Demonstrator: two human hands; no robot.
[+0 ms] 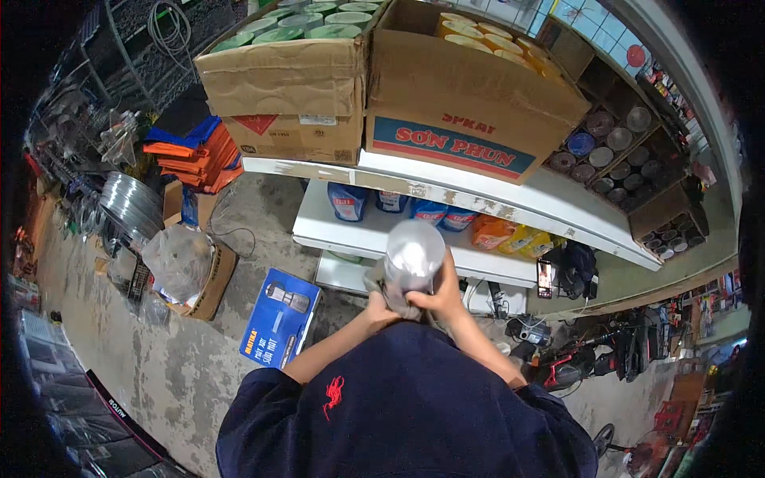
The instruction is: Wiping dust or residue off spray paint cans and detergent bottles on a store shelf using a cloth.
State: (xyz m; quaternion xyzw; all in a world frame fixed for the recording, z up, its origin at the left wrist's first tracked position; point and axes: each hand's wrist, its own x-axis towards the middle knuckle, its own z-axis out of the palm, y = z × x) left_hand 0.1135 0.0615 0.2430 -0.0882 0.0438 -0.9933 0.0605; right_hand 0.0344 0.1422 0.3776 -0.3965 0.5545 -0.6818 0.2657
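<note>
A clear, cylindrical plastic jar [413, 247] is held up in front of my chest, its round end facing up. My right hand [441, 293] wraps its right side, thumb across the front. Lower down on the left, my left hand [384, 309] closes around the jar's bottom part; some of its fingers are hidden. Something greyish and crumpled [373, 278] shows beside the jar above my left hand, too unclear to name. On the floor left of my arms lies a blue box [280, 319] with an appliance pictured on it.
White shelves [335, 231] ahead carry blue, orange and yellow pouches [492, 231]. Two cardboard cartons [470, 103] of spray cans stand above. Leftward are an open carton [213, 287] with a plastic bag, a coil of clear hose [131, 209] and folded orange sheets [195, 155]. A lit phone [545, 279] is at right.
</note>
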